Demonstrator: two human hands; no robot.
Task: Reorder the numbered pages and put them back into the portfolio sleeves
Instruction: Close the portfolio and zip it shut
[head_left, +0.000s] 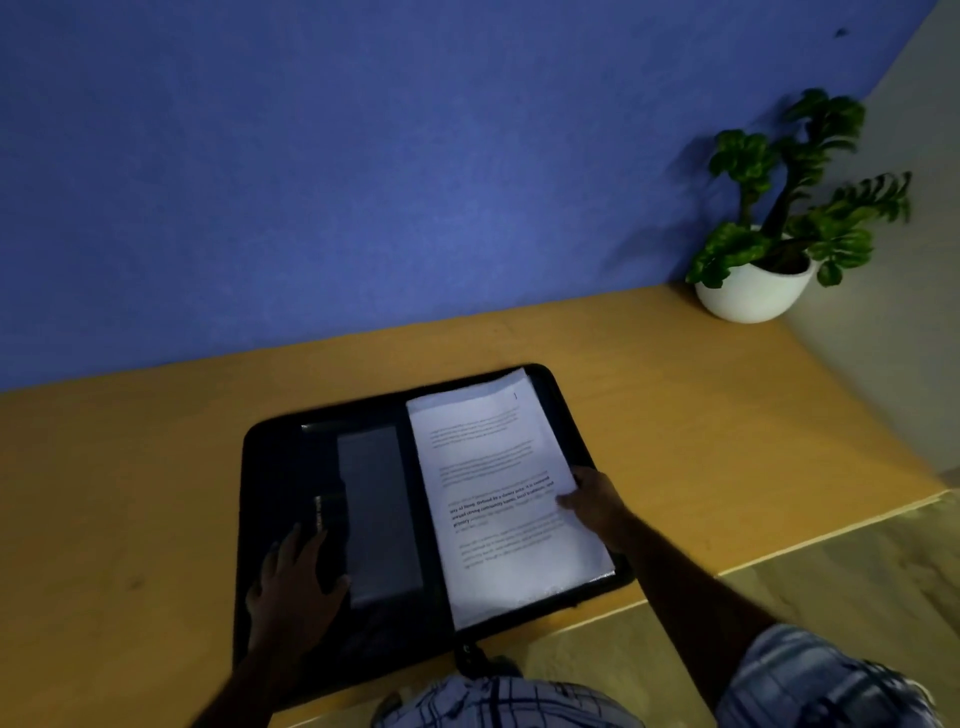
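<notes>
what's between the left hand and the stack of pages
In the head view, only the portfolio's own inside lies there: a grey pocket panel, then the dark centre fold beside the pages. The left hand rests on the left half.

The portfolio (270, 467) is black all over, with a dull grey panel (374, 509) on its left half. The pages (498, 493) are white, with faint grey print and one band of bolder black. The table (156, 467) is a warm ochre yellow, the wall (363, 156) a mottled violet-blue. The plant (740, 156) is deep green in a plain white pot (753, 296). The shirt (519, 701) is white, checked in dark blue.
</notes>
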